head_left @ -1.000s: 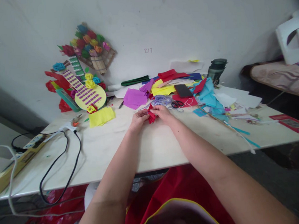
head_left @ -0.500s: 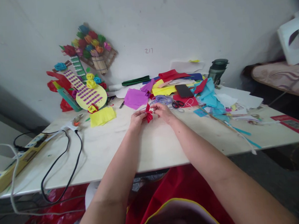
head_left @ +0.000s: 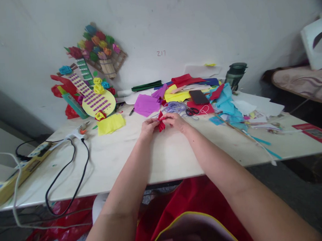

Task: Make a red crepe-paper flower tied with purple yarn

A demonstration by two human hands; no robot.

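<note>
A small piece of folded red crepe paper (head_left: 161,125) is held just above the table, between my two hands. My left hand (head_left: 149,126) pinches its left side with thumb and fingers. From the other side, the fingertips of my right hand (head_left: 174,121) are closed on the paper's right edge. The fingers partly hide the paper. Right behind my hands lie a tangle of pale purple cord (head_left: 176,107), black-handled scissors (head_left: 192,111) and a purple crepe sheet (head_left: 147,105).
Yellow crepe paper (head_left: 111,124) lies to the left, below a paper-flower guitar (head_left: 100,102) and a glue bottle (head_left: 75,105). A glue gun (head_left: 77,133) with a black cable rests further left. Behind are a phone (head_left: 198,97), blue crepe (head_left: 227,103) and a dark bottle (head_left: 235,76).
My right fingertips have shifted slightly over the red paper, and the pale bit that showed between the hands is now covered. The view has moved a little.
</note>
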